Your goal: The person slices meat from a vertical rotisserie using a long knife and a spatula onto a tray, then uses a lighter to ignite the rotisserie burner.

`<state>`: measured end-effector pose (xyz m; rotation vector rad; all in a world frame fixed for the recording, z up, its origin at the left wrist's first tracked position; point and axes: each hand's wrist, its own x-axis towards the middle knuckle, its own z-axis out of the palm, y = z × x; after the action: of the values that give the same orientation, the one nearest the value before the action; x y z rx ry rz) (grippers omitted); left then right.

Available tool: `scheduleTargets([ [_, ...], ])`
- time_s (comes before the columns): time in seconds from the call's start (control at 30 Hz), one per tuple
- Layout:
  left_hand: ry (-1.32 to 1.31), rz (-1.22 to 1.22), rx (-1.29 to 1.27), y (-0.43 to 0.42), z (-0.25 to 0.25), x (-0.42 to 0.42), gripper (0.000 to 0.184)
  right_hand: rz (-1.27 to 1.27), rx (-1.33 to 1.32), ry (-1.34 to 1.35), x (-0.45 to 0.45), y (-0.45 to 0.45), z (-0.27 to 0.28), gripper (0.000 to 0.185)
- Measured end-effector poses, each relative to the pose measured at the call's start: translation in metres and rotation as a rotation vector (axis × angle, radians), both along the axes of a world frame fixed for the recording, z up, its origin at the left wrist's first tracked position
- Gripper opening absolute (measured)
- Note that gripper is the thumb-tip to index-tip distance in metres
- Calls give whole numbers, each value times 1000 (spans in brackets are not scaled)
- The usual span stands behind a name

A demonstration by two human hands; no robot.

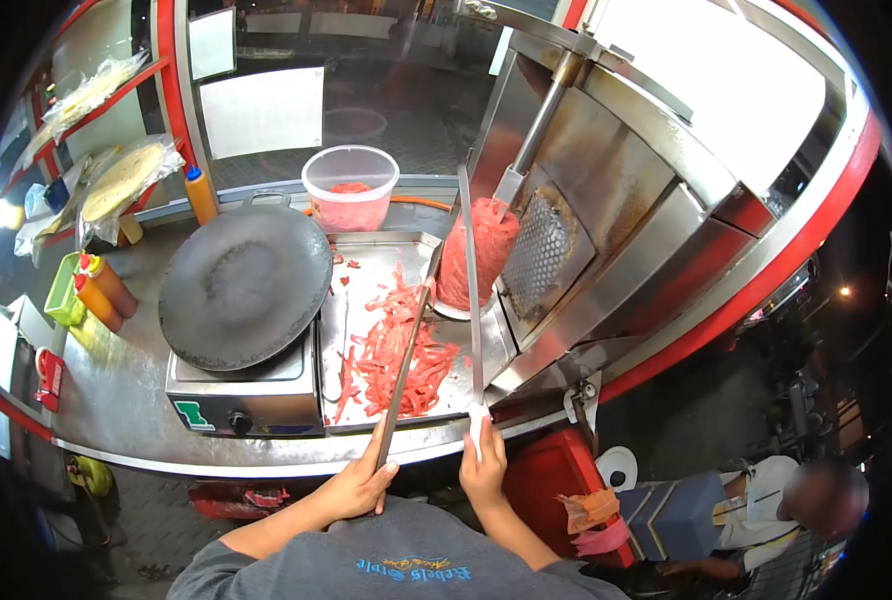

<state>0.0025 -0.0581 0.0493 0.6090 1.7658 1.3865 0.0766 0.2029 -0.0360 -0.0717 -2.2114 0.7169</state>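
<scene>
Red meat [466,262] stands stacked on an upright metal spit in front of the grill. My right hand [483,462] is closed round the white handle of a long knife [472,300], whose blade rises along the front of the meat stack. My left hand [364,482] grips the lower end of long metal tongs [406,375], whose far end reaches up near the left side of the stack. Beneath the tools, many sliced meat strips [416,365] lie in a metal tray [366,240].
Left of the tray, a round black griddle [246,285] sits on a burner. A clear tub [351,190] with red meat stands behind the tray. Sauce bottles [101,295] and bagged flatbreads [126,185] are at left. A person [766,510] is at lower right.
</scene>
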Motion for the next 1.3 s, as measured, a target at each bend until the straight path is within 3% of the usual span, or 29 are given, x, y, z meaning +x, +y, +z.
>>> scheduleTargets([
  [0.07, 12, 4, -3, 3, -2, -2, 84, 33, -113, -92, 50, 1, -42, 59],
  [0.13, 45, 13, 1, 6, -1, -2, 84, 19, -134, -147, 70, -2, -43, 58],
  [0.2, 17, 15, 32, 8, -7, -2, 84, 58, -68, -41, 33, 2, -16, 59],
  [0.37, 15, 22, 39, 16, 6, -6, 84, 37, -79, -136, -22, -1, 39, 60],
  [0.57, 35, 38, 52, 25, -4, -13, 86, 10, -77, -181, 85, 0, -42, 60],
  [0.8, 3, 95, 140, 41, -11, -12, 86, 27, -49, -221, -13, 2, 37, 59],
  [0.97, -95, 85, 306, 50, -13, -25, 79, 14, -45, -297, 75, -2, -9, 60],
  [1.07, -203, 73, 416, 54, -11, -28, 76, 29, 9, -284, 92, -5, -2, 67],
  [1.17, -432, 59, 546, 60, -15, -26, 74, 92, -158, -388, 34, -3, 44, 68],
  [1.2, -568, 197, 564, 65, -1, -22, 58, 86, -118, -402, 13, -5, 58, 67],
  [1.23, -653, 167, 589, 66, -2, -25, 52, 138, -142, -331, -7, -11, 75, 66],
  [1.3, -725, 136, 594, 60, 1, -30, 60, 211, -606, -569, -1, -19, 80, 71],
])
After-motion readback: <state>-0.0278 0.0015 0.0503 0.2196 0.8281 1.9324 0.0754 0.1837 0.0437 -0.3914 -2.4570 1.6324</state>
